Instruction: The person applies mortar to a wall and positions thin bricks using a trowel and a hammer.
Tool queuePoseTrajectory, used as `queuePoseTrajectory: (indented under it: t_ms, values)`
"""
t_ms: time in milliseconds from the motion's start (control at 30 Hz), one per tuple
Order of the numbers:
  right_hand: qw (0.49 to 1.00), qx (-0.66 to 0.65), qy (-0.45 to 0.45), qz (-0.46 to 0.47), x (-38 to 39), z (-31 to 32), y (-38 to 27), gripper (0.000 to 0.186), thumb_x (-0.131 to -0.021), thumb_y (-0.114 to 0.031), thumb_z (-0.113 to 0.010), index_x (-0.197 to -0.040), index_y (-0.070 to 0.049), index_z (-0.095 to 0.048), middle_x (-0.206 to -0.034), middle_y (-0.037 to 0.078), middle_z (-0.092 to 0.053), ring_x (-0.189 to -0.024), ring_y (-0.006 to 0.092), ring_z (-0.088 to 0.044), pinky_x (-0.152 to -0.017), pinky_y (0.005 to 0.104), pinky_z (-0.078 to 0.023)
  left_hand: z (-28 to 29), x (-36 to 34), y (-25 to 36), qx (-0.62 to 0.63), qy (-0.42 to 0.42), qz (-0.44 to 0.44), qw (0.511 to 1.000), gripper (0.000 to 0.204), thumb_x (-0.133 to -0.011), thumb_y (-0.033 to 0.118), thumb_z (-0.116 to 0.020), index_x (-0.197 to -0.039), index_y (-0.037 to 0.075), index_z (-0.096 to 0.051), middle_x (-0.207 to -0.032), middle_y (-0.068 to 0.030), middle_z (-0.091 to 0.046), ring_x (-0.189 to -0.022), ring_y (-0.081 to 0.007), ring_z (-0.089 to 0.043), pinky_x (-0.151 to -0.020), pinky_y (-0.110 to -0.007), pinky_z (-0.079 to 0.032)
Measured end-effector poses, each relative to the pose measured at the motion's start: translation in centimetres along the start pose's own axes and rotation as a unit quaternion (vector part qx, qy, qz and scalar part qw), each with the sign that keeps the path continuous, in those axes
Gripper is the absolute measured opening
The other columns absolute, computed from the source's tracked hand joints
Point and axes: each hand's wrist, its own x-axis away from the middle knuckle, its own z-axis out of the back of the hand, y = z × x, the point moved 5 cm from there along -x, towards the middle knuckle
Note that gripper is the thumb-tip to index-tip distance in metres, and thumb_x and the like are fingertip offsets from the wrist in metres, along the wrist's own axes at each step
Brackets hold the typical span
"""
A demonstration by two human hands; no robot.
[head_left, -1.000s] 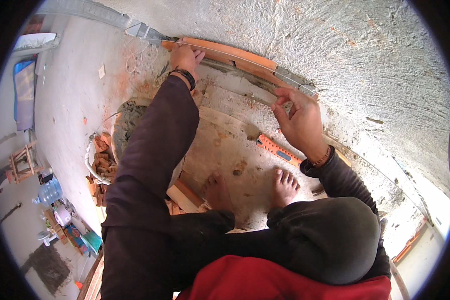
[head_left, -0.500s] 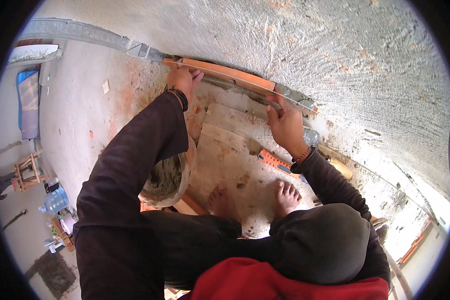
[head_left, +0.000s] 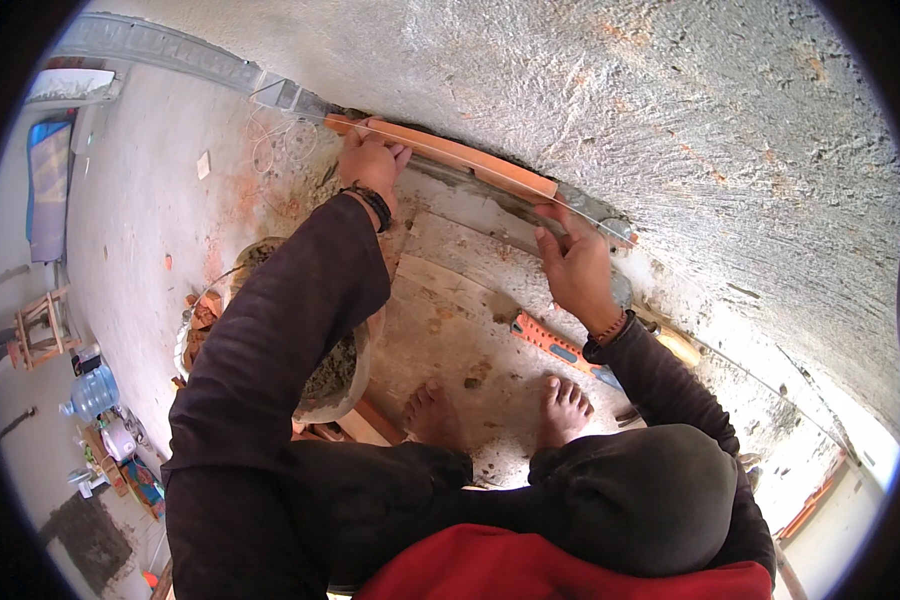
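Note:
A row of orange bricks [head_left: 450,152] lies on grey mortar at the foot of a rough plastered wall [head_left: 670,110]. A thin string line [head_left: 590,212] runs along the bricks' top edge. My left hand [head_left: 370,160] grips the left end of the row, fingers curled over the brick. My right hand [head_left: 573,262] rests flat at the right end, its fingertips touching the brick and the string. My bare feet [head_left: 500,405] stand on a mortar-stained board [head_left: 450,310] below the bricks.
A pan of wet mortar [head_left: 332,378] sits under my left arm, with brick pieces [head_left: 202,312] beside it. An orange-handled tool [head_left: 550,345] lies by my right foot. A metal channel [head_left: 170,55] runs along the wall's top left. A water jug [head_left: 95,392] and a wooden stool [head_left: 38,322] stand far left.
My right hand has moved up from above the board to the right end of the bricks. My left hand has stayed on the left brick. The view shifted slightly.

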Motion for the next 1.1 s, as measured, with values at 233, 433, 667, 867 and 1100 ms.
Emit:
queuePoseTrajectory:
  t_ms: [233, 433, 667, 867, 1100]
  values:
    - [1.0, 0.019, -0.017, -0.011, -0.1, 0.2, -0.2, 0.043, -0.092, -0.008, -0.064, -0.134, -0.001, -0.058, -0.089, 0.009, -0.071, -0.049, 0.0128, -0.052, -0.052, 0.031, -0.043, -0.1, 0.2, 0.1, -0.016, 0.009, -0.001, 1.0, 0.028, -0.107, 0.013, -0.039, -0.133, 0.013, -0.048, -0.128, -0.0059, -0.052, -0.112, -0.0229, -0.058, -0.101, -0.036, -0.054]
    - [1.0, 0.003, -0.002, 0.014, 0.0, 0.1, 0.2, 0.043, -0.093, -0.007, -0.063, -0.135, -0.001, -0.057, -0.088, 0.006, -0.07, -0.047, 0.008, -0.048, -0.048, 0.0286, -0.04, 0.0, 0.0, -0.3, -0.003, -0.002, 0.0, 1.0, 0.028, -0.107, 0.016, -0.039, -0.134, 0.013, -0.047, -0.131, -0.0059, -0.051, -0.113, -0.023, -0.057, -0.1, -0.036, -0.054]
    - [0.997, 0.038, -0.062, -0.019, -0.1, 0.0, 0.5, 0.054, -0.093, -0.006, -0.063, -0.144, 0.001, -0.047, -0.107, 0.004, -0.071, -0.05, 0.0072, -0.051, -0.05, 0.0268, -0.042, 0.3, -0.2, -0.5, 0.003, 0.005, 0.003, 1.0, 0.028, -0.107, 0.016, -0.041, -0.135, 0.015, -0.046, -0.129, -0.005, -0.051, -0.112, -0.0218, -0.057, -0.097, -0.035, -0.056]
    - [0.999, 0.014, -0.041, 0.002, 0.0, -0.1, 0.7, 0.057, -0.093, -0.005, -0.062, -0.147, 0.001, -0.044, -0.109, 0.004, -0.071, -0.051, 0.0071, -0.051, -0.05, 0.0263, -0.044, 0.6, -0.6, -0.6, -0.011, 0.011, 0.013, 1.0, 0.027, -0.107, 0.018, -0.042, -0.134, 0.016, -0.047, -0.13, -0.0043, -0.051, -0.113, -0.0223, -0.057, -0.097, -0.035, -0.056]
    - [0.999, 0.018, -0.05, -0.003, 0.0, 0.0, 0.6, 0.057, -0.093, -0.005, -0.062, -0.147, 0.002, -0.043, -0.109, 0.003, -0.071, -0.05, 0.0068, -0.051, -0.05, 0.0261, -0.043, 0.3, -0.3, -0.5, -0.016, 0.011, 0.015, 1.0, 0.026, -0.108, 0.021, -0.043, -0.132, 0.016, -0.049, -0.128, -0.003, -0.052, -0.112, -0.0215, -0.057, -0.097, -0.035, -0.056]
